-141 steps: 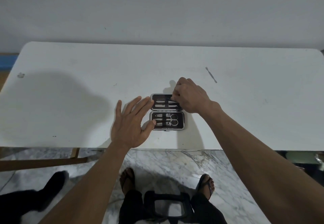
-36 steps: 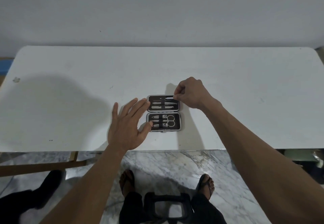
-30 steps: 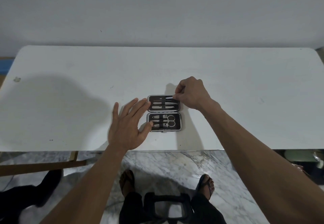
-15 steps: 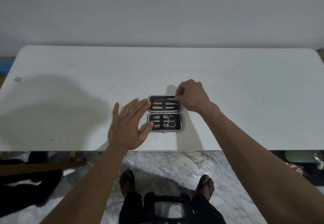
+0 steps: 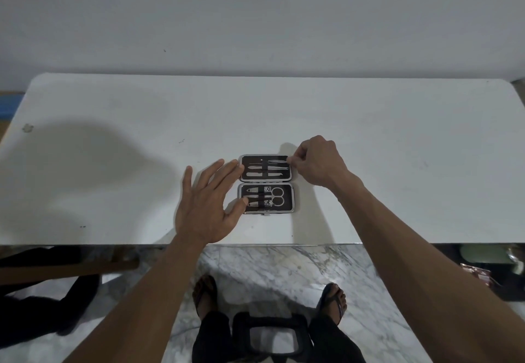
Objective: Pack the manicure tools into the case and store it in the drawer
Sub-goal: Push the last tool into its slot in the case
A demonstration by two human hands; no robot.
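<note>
Two halves of the case (image 5: 266, 183) lie flat open near the front edge of the white table (image 5: 397, 141), right in front of you, long axis running left to right with the hinge line between them. The far half holds slim tools under a strap, and the near half has the scissors (image 5: 276, 196) and clippers tucked in.

Your right hand (image 5: 318, 164) sits at the far half's right end, fingers curled in and pinched at the top right corner. You can't quite tell whether it's nipping the end of the top tool or the case rim itself. Your left hand (image 5: 207, 203) is spread wide and flat along the case's left edge, fingertips touching the far half and thumb on the near one, just steadying it.

So the right hand is the one already on the job. My guess is everything's nearly seated, and next you fold one half over the other across that hinge.

Nothing else is on the tabletop, so nothing blocks you. No drawer visible from here, though.
</note>
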